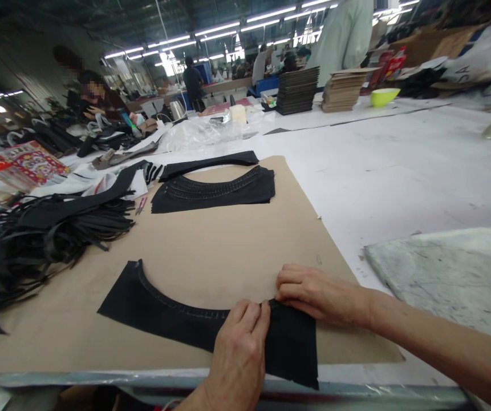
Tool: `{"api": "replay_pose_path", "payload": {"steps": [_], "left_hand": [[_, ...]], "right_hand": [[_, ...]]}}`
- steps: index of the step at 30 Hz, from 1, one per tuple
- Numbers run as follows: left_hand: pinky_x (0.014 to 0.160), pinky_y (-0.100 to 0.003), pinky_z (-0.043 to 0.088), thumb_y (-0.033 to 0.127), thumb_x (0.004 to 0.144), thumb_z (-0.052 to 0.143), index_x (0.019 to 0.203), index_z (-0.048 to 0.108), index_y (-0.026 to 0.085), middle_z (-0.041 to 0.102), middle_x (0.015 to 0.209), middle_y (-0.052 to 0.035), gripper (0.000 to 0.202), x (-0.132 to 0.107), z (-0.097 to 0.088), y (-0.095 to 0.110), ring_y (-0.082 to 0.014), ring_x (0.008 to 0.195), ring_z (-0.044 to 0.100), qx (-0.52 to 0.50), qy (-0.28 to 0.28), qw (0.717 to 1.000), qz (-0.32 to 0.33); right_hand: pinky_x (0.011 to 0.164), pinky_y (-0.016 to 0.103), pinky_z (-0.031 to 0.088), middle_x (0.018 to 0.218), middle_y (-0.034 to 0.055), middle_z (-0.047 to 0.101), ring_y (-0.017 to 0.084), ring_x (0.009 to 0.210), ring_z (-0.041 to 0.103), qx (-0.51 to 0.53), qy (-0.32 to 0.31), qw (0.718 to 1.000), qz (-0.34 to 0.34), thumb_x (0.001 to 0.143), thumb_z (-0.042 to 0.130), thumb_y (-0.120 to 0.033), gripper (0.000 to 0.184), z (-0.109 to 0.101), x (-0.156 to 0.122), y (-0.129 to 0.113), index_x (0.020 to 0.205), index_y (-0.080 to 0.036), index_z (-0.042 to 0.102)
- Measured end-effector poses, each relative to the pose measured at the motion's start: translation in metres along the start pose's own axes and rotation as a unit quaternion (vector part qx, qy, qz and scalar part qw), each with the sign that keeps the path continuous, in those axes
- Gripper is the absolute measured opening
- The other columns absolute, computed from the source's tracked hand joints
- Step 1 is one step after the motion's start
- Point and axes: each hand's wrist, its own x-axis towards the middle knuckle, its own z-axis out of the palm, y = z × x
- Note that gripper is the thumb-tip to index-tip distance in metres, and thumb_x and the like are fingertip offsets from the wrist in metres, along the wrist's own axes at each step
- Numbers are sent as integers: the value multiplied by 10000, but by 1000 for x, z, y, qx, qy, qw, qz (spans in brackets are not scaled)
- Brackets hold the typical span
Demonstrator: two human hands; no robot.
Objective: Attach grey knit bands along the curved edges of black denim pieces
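Note:
A black curved fabric piece (177, 322) lies on a brown paper sheet (211, 242) at the front of the table, its concave edge facing away from me. Pale marks run along that folded-looking edge. My left hand (240, 348) rests over the piece right of its middle, fingers pressed together on the curved edge. Close beside it, my right hand (313, 291) has its fingers curled and pinched on the same edge near the right end. Farther back lies a stack of similar black pieces (215, 194) with marked curves, and behind it a narrower black piece (206, 164).
At left is a heap of black strips (69, 222), with small pink-handled snips (141, 204) beside it. A grey-white slab (450, 274) lies at right. Stacked boards (297, 91) and a yellow-green bowl (384, 97) stand at the back. Several people are in the background.

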Motion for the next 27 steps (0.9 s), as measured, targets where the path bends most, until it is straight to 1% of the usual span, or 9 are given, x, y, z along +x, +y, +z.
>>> {"api": "replay_pose_path", "payload": {"steps": [4, 7, 11, 14, 17, 19, 22, 25, 27], "left_hand": [[923, -368, 498, 9, 856, 356, 1305, 484, 82, 614, 1079, -119, 473, -8, 5, 1, -239, 1030, 542, 50, 42, 998, 27], [915, -362, 495, -6, 834, 354, 1310, 472, 51, 614, 1098, -132, 493, -8, 3, 1, -246, 1033, 539, 69, 46, 996, 43], [826, -368, 522, 2, 832, 366, 1333, 455, 52, 624, 998, -115, 512, 3, -5, 3, -228, 893, 545, 52, -17, 998, 15], [837, -373, 519, 26, 842, 401, 1313, 496, 107, 618, 999, -93, 488, 11, -11, 6, -227, 908, 537, 40, -66, 997, -19], [825, -374, 521, 48, 853, 428, 1305, 514, 155, 612, 1007, -75, 472, 15, -12, 8, -224, 903, 535, 46, -80, 995, -29], [810, -385, 524, 50, 847, 445, 1311, 509, 157, 611, 1004, -77, 480, 14, -10, 8, -227, 887, 537, 66, -72, 995, -16], [789, -395, 529, 25, 824, 442, 1303, 511, 135, 611, 1006, -96, 496, 11, -2, 7, -234, 881, 548, 102, -30, 994, 17], [840, -383, 521, -21, 811, 395, 1264, 528, 115, 603, 1096, -120, 491, 9, 4, 6, -235, 965, 557, 114, 18, 992, 50], [874, -362, 513, -39, 811, 380, 1251, 525, 101, 600, 1117, -122, 485, 10, 5, 6, -225, 995, 561, 110, 21, 992, 64]], "right_hand": [[764, 308, 384, 874, 63, 585, 170, 837, 472, -53, 2, 999, -12, 956, 345, -157, 267, 0, -4, -3, 919, -175, 608], [755, 315, 374, 877, 68, 587, 174, 828, 461, -81, 9, 997, -14, 953, 347, -153, 267, 0, -7, -5, 918, -173, 610], [745, 315, 364, 873, 63, 583, 171, 814, 455, -107, 9, 994, -11, 961, 339, -164, 272, 0, -10, -5, 919, -170, 608], [753, 318, 362, 886, 63, 583, 174, 822, 453, -117, 9, 993, -13, 961, 344, -172, 264, 1, -11, -4, 932, -169, 606], [763, 320, 365, 891, 69, 585, 173, 828, 457, -116, 14, 993, -15, 962, 343, -172, 269, 2, -13, -3, 946, -161, 611], [764, 321, 368, 887, 72, 586, 172, 829, 464, -119, 20, 993, -15, 962, 340, -169, 276, 2, -15, -2, 960, -157, 616], [768, 326, 374, 897, 79, 594, 173, 837, 472, -122, 30, 992, -14, 958, 336, -159, 288, 1, -19, -1, 999, -152, 621], [780, 334, 388, 916, 89, 603, 176, 848, 480, -115, 34, 993, -12, 951, 334, -150, 300, -1, -22, -1, 1025, -147, 625], [789, 343, 397, 931, 93, 607, 180, 856, 486, -113, 33, 993, -9, 946, 336, -148, 306, -1, -24, -2, 1041, -145, 626]]}}
